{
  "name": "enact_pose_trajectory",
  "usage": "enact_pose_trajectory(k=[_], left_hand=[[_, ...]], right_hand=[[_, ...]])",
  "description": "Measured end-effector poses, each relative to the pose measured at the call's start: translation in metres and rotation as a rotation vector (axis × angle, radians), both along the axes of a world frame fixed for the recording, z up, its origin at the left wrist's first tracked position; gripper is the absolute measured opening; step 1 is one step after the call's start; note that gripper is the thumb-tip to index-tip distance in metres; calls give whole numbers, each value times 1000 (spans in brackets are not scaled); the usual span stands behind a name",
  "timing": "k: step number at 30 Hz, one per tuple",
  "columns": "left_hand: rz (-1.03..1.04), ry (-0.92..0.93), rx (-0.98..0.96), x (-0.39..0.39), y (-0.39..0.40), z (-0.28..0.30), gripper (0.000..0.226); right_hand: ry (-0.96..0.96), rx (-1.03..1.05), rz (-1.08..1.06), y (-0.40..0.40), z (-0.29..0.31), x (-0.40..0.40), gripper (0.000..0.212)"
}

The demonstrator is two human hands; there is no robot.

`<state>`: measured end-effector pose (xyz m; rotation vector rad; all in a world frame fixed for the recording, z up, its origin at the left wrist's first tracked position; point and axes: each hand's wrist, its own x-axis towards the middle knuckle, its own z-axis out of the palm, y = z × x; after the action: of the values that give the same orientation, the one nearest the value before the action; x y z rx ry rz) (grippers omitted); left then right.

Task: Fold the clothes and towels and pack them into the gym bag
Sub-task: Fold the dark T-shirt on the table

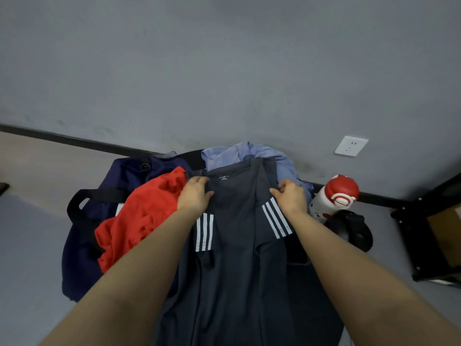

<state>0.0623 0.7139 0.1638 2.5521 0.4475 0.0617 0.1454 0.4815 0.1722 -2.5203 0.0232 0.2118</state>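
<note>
A dark grey T-shirt point(234, 221) with white sleeve stripes hangs down toward me, held up by both shoulders. My left hand point(194, 196) grips its left shoulder by the collar. My right hand point(290, 194) pinches the right shoulder. Both sleeves are turned in toward the chest. A crumpled red garment point(139, 216) lies to the left on the navy gym bag point(82, 245), whose black strap loops out on the left. A light blue garment point(239, 153) is bunched behind the T-shirt.
A white bottle with a red cap point(334, 196) stands at the right, next to a black object point(354, 231) on the floor. A black frame with a cardboard box point(429, 228) is at the far right. A wall socket point(350, 146) sits on the grey wall.
</note>
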Motion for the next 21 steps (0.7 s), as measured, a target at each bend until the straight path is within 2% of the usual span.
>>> enact_pose_trajectory(k=[4,6,8,11,15,18,21], left_hand=[[-253,82,99,-18,-36,-5,46],[-326,175,182,-28,-46,-9,48],[-348,251,211,-38,-50,-10,50],[-339,289,196,-49,-50,-7,52],[-348,318,183,-64,-48,-2,53],[-361,354,177,-77,-48,3,55],[-368,364,185,-92,-48,9,57]], right_hand=[[142,-124,56,-18,-5,-23,42],[185,-158,85,-22,-3,-30,36],[163,-165,89,-21,2,-35,25],[7,-189,120,-14,12,-45,13],[-123,-128,265,2,20,-63,16],[-11,-13,434,11,21,-79,24],[121,80,489,9,23,-97,36]])
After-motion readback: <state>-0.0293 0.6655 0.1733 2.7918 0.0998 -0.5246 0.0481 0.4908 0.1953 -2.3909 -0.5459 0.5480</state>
